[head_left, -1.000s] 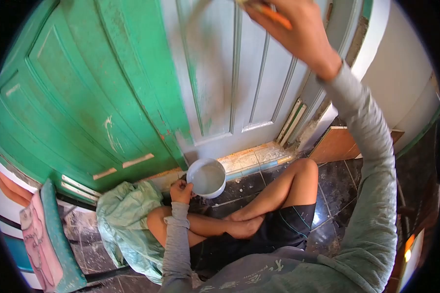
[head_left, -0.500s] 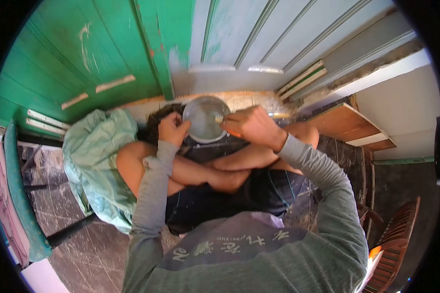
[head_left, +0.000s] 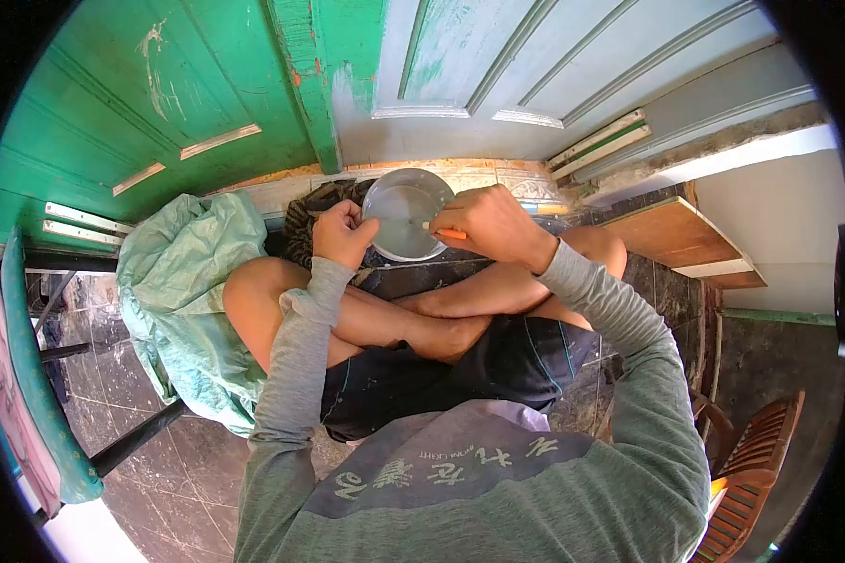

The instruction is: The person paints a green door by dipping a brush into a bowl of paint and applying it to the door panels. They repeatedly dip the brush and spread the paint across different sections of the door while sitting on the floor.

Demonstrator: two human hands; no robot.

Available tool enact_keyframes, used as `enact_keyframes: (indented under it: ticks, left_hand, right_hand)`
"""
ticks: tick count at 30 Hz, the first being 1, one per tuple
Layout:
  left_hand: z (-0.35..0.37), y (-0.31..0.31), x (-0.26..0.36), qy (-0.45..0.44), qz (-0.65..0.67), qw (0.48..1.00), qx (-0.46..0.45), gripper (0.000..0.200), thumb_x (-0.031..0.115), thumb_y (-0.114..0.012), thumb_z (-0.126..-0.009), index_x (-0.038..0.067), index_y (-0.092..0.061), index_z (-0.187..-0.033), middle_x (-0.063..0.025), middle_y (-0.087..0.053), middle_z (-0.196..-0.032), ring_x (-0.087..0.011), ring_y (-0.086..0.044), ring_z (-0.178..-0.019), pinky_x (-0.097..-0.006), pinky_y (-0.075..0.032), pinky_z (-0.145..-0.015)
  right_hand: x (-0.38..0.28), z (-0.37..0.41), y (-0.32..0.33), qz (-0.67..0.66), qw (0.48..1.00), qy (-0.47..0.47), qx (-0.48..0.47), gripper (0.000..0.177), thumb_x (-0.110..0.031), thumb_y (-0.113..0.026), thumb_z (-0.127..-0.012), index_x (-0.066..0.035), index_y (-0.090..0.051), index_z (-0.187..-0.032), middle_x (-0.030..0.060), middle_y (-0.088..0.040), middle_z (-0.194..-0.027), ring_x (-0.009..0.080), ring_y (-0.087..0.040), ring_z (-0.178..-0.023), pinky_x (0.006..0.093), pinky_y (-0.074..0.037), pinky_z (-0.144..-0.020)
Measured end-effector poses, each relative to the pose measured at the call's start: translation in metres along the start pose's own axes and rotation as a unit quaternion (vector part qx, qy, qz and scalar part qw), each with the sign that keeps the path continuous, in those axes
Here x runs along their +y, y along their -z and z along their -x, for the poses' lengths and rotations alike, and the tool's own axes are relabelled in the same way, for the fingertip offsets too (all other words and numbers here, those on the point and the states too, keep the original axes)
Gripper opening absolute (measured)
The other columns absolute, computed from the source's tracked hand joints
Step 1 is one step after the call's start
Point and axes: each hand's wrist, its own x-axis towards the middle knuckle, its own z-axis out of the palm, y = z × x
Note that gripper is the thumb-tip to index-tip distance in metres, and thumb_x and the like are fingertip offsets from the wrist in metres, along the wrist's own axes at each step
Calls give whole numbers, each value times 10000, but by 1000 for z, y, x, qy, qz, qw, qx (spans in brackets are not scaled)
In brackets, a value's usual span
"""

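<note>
A round metal pot [head_left: 406, 246] with thin greyish liquid inside stands on the floor before my crossed legs. My left hand [head_left: 343, 235] is closed at its left rim, thumb and fingers drawn together. Whatever they pinch, if anything, is too small or hidden to make out. My right hand [head_left: 488, 225] grips a small paintbrush [head_left: 452, 234] by its orange handle at the right rim. The brush's pale end points left, over the liquid. A dark patterned cloth [head_left: 302, 225] lies bunched left of the pot, behind my left hand.
A green door [head_left: 207, 84] and a partly painted grey door panel [head_left: 498, 84] rise ahead. Pale green sheeting [head_left: 188, 291] lies at my left, near a teal-edged padded seat [head_left: 52, 403]. On the right are a wooden board [head_left: 681, 239] and a slatted wooden chair [head_left: 765, 441].
The view has shifted slightly, so the pot and both hands appear a little higher and to the right. More of the brush's orange handle shows now.
</note>
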Motion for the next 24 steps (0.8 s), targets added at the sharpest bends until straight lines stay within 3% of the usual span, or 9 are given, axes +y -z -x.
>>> enact_keyframes:
  ticks: [3,6,9,10,14,17,21,24]
  left_hand:
    - [1,-1,5,19,48,999,-15,219,173,-703,-717,4,-568,-680,-44,-574,-556,-98,-540,-489,-283,-430,-474]
    - [2,-1,1,11,45,999,-13,222,176,-705,-717,5,-568,-680,-44,-573,-555,-99,-540,-489,-282,-428,-473]
    - [5,2,5,10,34,999,-10,225,174,-706,-717,4,-565,-681,-46,-574,-555,-101,-554,-495,-281,-431,-474]
    - [4,2,2,10,29,999,-9,226,175,-707,-717,4,-564,-681,-45,-574,-554,-101,-558,-495,-281,-432,-474]
    - [1,-1,1,16,41,999,-14,221,166,-708,-720,6,-560,-682,-44,-570,-553,-102,-566,-493,-281,-433,-470]
    - [4,-1,0,19,66,998,-11,214,151,-703,-727,3,-554,-686,-44,-565,-553,-104,-568,-489,-280,-434,-466]
    - [3,0,3,30,68,997,-13,204,133,-696,-736,-6,-550,-702,-46,-564,-556,-102,-567,-488,-278,-435,-460]
    - [3,1,7,38,79,996,-17,180,110,-685,-748,-3,-551,-709,-44,-570,-565,-105,-571,-486,-270,-439,-453]
  right_hand:
    - [3,1,-7,-3,1000,-7,-14,118,-218,-711,-760,-145,-683,-848,67,-662,-732,282,-653,-675,411,-494,-572]
    - [2,3,2,-97,992,-26,78,135,-172,-740,-750,-114,-717,-870,83,-692,-766,249,-665,-667,358,-502,-585]
    - [-1,7,27,-267,942,-172,108,129,-113,-760,-750,-60,-733,-865,89,-707,-774,161,-655,-651,284,-499,-611]
    - [0,9,34,-278,932,-202,116,99,-81,-754,-783,-8,-731,-846,63,-703,-750,75,-607,-667,237,-482,-634]
    - [14,27,32,-378,869,-281,151,86,-49,-753,-808,10,-697,-836,45,-698,-819,78,-602,-767,235,-488,-711]
    - [7,35,28,-375,855,-278,227,93,-66,-749,-809,14,-716,-843,24,-694,-775,55,-601,-753,233,-494,-679]
    - [-6,43,23,-299,905,-232,194,122,-82,-756,-809,16,-710,-865,60,-711,-783,72,-619,-721,237,-507,-672]
    - [-4,45,14,-325,880,-258,230,123,-81,-749,-810,19,-705,-866,67,-712,-783,72,-617,-707,235,-507,-662]
